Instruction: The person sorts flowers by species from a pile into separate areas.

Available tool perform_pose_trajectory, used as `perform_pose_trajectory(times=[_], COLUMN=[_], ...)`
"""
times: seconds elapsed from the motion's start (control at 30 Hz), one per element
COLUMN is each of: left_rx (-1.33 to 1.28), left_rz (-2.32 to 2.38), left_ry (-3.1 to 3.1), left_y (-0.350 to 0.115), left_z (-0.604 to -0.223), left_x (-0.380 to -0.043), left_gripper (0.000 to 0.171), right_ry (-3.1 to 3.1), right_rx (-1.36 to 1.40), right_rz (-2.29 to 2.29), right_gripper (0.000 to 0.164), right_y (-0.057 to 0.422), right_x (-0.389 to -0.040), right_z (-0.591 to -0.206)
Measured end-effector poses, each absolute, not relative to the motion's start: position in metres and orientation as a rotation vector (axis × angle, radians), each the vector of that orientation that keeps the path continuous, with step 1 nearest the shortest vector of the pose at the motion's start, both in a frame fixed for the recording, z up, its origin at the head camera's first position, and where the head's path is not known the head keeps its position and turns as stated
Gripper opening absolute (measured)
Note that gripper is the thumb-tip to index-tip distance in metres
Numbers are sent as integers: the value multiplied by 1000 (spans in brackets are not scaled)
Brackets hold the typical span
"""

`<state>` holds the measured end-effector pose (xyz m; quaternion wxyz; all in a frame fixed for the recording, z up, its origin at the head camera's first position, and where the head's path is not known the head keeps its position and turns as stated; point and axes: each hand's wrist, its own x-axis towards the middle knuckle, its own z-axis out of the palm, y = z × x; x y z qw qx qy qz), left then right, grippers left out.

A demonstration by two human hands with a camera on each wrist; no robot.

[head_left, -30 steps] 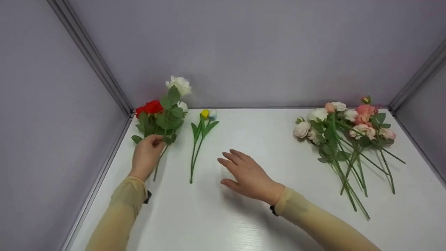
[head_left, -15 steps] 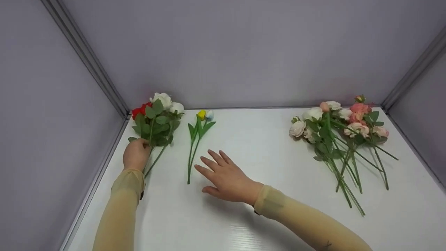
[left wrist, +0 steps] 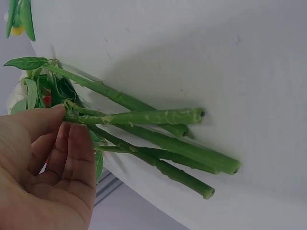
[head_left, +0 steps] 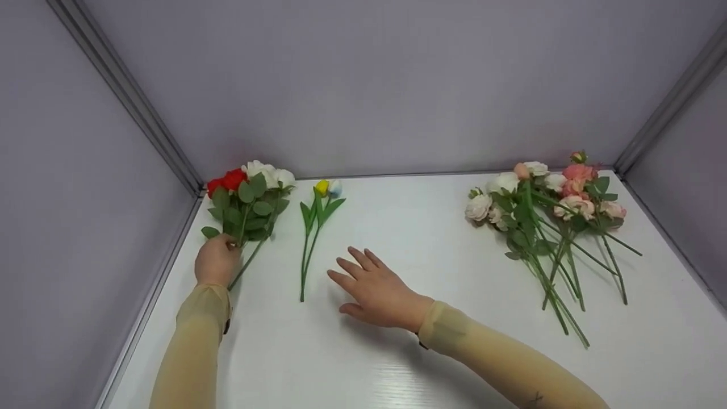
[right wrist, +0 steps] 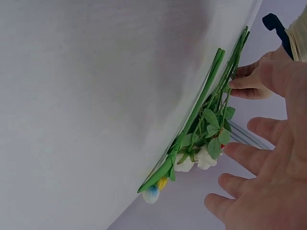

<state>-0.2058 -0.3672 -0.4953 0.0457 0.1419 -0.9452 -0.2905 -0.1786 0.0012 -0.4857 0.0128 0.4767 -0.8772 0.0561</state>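
My left hand (head_left: 217, 261) pinches the stem (left wrist: 153, 116) of a white rose (head_left: 258, 170) between thumb and fingertips, at the left of the table. That rose lies over a leafy bunch with red roses (head_left: 227, 180) and another white rose (head_left: 285, 178). Several green stems of the bunch spread out below the fingers in the left wrist view. My right hand (head_left: 377, 295) holds nothing; its fingers are spread, palm down over the middle of the table. Nearest to it lie two tulips (head_left: 306, 255), one yellow and one white-blue, between the two hands.
At the right of the white table (head_left: 409, 227) lies a pile of pale and pink roses (head_left: 576, 205) with crossed stems (head_left: 551, 278). Grey walls (head_left: 386, 85) enclose the table at the back and both sides.
My left hand has lowered the white rose from above the bunch onto it, moving a little left. My right hand has moved left, fingers spread wider.
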Motion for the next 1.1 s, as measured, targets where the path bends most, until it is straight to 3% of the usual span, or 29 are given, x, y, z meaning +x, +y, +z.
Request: perform_pose_trajectory(times=[0.23,0.4,0.77,1.1], left_rx=[433,299,-407,-1251], left_rz=[-829,-761,-492,-172], left_ry=[-2864,-2795,-2887,-2822], left_y=[-364,-345,-222,-99], left_z=[-488,-485,-478,-483], left_x=[-209,-212,-197,-145], left_gripper=[50,63,74,77], right_ry=[-2747,-2779,-2750,-2994], right_rx=[1440,1282,664,24], right_rz=[243,366,724,858], right_gripper=[67,56,18,29], right_y=[10,33,156,296], right_x=[-185,-199,-246,-265], right_z=[-484,-486,-490,-479])
